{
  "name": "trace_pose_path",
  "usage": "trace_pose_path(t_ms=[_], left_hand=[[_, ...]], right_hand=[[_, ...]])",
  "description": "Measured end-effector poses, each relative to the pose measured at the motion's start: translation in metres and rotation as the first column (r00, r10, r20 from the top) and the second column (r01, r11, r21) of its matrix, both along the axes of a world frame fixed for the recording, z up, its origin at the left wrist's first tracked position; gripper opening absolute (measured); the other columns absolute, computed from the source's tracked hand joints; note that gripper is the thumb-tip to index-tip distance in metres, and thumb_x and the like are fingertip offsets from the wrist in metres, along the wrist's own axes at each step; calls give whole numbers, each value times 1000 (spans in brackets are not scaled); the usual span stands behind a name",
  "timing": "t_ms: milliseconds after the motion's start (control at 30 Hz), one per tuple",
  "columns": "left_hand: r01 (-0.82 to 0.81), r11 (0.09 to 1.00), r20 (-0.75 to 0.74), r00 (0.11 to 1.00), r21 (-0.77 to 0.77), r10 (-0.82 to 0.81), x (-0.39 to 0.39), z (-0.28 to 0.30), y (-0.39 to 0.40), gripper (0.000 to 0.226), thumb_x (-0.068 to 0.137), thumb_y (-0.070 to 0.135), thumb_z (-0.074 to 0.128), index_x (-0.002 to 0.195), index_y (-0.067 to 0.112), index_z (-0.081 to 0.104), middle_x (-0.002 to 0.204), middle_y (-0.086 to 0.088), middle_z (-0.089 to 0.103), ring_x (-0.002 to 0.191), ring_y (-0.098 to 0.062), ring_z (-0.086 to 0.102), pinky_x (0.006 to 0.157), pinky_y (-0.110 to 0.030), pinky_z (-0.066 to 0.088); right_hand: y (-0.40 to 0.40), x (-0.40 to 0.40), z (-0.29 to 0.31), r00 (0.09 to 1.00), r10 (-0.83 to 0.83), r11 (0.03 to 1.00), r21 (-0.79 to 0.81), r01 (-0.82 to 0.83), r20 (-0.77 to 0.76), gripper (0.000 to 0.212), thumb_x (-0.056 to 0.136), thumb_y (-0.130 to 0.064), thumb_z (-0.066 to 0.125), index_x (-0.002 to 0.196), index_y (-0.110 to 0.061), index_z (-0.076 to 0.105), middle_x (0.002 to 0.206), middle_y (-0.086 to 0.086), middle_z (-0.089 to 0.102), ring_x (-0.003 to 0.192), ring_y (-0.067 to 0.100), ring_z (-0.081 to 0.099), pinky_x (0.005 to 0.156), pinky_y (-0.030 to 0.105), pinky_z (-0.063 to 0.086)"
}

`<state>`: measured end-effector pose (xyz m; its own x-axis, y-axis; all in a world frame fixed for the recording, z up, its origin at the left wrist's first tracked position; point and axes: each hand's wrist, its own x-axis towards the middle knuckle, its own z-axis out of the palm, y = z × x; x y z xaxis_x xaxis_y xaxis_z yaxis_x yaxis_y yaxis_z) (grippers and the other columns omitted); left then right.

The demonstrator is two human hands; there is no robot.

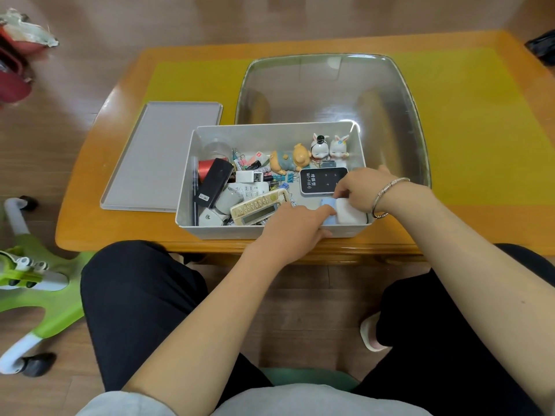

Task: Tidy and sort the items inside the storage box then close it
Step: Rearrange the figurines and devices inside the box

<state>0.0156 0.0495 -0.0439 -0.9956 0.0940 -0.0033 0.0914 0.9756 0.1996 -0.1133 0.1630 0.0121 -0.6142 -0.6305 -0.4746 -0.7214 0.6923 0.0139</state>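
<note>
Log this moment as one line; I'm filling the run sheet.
stage: sorting | left hand: touching small blue pad | right hand: on white rounded case | grey flat lid: off

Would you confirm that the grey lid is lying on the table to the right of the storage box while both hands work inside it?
Not quite: in the head view the grey lid lies on the table to the left of the storage box, not the right. The rest holds: the left hand and the right hand are both working inside it.
</note>
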Motion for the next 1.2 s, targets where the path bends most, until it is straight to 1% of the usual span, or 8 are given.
trace_pose_path(t_ms=[300,500,600,700,800,1033,1133,1200], left_hand=[[10,1000,17,1000,-3,-10,0,2,-1,43,98,44,44,136,23,43,105,-10,68,96,-31,62,81,-38,41],[3,1000,60,998,7,-4,0,4,-1,45,98,45,44,138,24,41,111,-8,68,100,-30,61,80,-38,42],[-5,1000,71,997,8,4,-1,4,-1,45,98,45,44,138,24,39,113,-6,68,101,-29,62,77,-36,40],[-15,1000,35,999,-11,15,1,5,1,46,98,45,45,139,24,38,115,-2,68,105,-26,61,81,-36,40],[-21,999,11,1000,-42,21,1,5,2,48,98,45,44,141,24,37,117,-1,67,107,-26,60,83,-37,39],[-38,998,54,998,-47,40,3,10,-1,56,96,52,44,145,27,33,118,-4,66,109,-27,57,87,-40,38],[-113,994,11,994,3,113,15,15,-9,64,90,66,39,142,29,40,122,0,63,116,-24,51,93,-42,34],[-181,982,-54,982,54,184,25,19,-17,61,90,66,33,137,29,48,124,2,62,118,-21,48,94,-41,31]], right_hand=[[1,2,-3,1000,-5,1000,-17,4,-19,45,89,-5,35,116,-32,58,98,-6,49,110,20,48,88,40,26],[5,5,-1,1000,-25,1000,-10,25,-3,47,90,-5,34,125,-30,53,122,-4,57,117,20,47,92,41,28],[6,7,0,1000,-18,1000,-17,18,2,49,89,-3,34,126,-29,52,124,-4,57,117,21,48,84,38,26],[7,8,1,1000,-25,997,-73,24,-14,48,88,-4,34,125,-29,53,123,-2,57,115,22,49,84,37,28],[7,8,1,996,-47,992,-121,38,-71,46,90,-6,34,126,-30,51,124,-1,58,114,23,50,92,40,30],[-3,17,0,983,-69,981,-190,36,-172,39,93,-14,37,121,-32,56,121,0,60,114,26,47,93,43,28],[-7,20,0,956,-117,952,-305,31,-269,35,91,-16,42,117,-29,60,119,-1,61,115,26,44,90,43,28],[-10,21,2,926,-201,910,-410,56,-320,30,89,-18,46,111,-27,64,113,1,63,110,28,45,87,42,28]])
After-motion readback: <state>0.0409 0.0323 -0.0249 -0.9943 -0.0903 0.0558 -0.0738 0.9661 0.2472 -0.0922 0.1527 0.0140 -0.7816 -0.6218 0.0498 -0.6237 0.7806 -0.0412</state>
